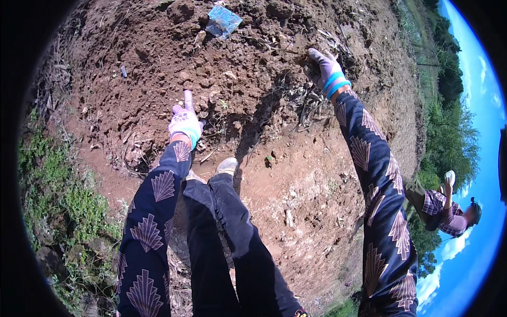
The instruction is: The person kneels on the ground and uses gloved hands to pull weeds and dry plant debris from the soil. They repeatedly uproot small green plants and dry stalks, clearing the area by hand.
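Observation:
My left hand (185,121), in a pale lilac knit glove with a turquoise cuff, is low over clumpy brown soil (158,67). One finger points forward; the other fingers are partly hidden, and no held object shows. Reaching farther out, my right hand (328,70) wears a matching glove. Its fingers curl down at a dark clump of soil and dry plant litter (311,67); whether they grip it is hidden. Dry stalks (311,105) lie just below that hand. A crumpled blue plastic scrap (223,21) rests on the soil between and beyond both hands.
My shoes (227,165) stand at the edge of the loosened soil, beside smoother bare ground (301,190). Green weeds (71,186) grow along the left. Another person (445,210) stands at the right, near trees (451,130). A small pale fragment (123,71) lies at upper left.

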Demonstrator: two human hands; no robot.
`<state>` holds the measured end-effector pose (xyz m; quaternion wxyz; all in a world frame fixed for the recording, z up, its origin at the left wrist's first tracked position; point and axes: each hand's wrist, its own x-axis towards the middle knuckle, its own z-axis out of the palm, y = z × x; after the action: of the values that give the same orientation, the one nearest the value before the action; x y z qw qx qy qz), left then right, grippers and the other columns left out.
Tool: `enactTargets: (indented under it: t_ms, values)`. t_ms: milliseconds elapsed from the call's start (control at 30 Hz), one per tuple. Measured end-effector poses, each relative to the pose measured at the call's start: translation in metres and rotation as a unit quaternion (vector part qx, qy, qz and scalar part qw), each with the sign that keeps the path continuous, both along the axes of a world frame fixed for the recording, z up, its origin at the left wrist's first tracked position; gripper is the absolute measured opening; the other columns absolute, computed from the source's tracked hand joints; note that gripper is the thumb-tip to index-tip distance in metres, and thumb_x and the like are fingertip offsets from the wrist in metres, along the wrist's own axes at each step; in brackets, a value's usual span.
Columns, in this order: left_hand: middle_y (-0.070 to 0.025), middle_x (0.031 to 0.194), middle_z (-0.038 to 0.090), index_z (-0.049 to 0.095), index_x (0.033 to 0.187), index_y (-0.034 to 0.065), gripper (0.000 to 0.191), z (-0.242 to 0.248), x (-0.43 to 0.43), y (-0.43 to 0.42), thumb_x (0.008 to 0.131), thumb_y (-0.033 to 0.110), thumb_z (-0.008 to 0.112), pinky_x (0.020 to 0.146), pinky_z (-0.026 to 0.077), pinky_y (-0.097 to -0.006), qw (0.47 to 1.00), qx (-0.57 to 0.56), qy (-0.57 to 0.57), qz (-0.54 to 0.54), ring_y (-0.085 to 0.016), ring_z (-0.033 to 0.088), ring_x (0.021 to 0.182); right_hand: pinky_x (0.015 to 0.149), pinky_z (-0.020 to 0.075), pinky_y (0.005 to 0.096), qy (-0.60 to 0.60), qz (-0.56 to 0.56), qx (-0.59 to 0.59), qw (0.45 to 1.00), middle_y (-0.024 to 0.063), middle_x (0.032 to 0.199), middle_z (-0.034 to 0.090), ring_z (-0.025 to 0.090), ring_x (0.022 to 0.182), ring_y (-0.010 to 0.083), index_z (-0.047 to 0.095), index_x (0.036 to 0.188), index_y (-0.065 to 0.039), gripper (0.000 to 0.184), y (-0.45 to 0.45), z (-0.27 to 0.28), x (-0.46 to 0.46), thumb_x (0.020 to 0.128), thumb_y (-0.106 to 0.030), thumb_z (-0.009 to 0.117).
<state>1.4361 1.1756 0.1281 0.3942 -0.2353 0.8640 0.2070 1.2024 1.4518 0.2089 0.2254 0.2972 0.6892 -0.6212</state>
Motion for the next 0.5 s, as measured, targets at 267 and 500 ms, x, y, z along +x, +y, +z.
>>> enactTargets:
  t_ms: [267,500]
  values:
    - [-0.0245,0.124,0.043,-0.010,0.156,0.0183,0.109,-0.005,0.001,-0.007,0.082,0.020,0.071,0.082,0.053,-0.0440,1.000,0.013,-0.002,0.016,-0.037,0.064,0.093,0.055,0.0512,0.0337,-0.016,0.042,0.171,0.984,0.0036,0.097,0.064,0.063,0.077,0.0172,0.057,0.117,-0.012,0.033,-0.004,-0.001,-0.002,0.089,-0.024,0.071]
    - [-0.0270,0.128,0.042,-0.005,0.157,0.0211,0.095,-0.019,0.007,-0.004,0.085,0.008,0.057,0.082,0.054,-0.0458,1.000,0.004,-0.001,0.010,-0.036,0.064,0.099,0.110,0.0378,0.0454,0.064,0.506,0.366,0.778,0.0239,0.148,0.030,0.040,0.133,0.0397,0.034,0.147,-0.016,0.099,-0.082,-0.085,0.103,0.067,-0.028,0.090]
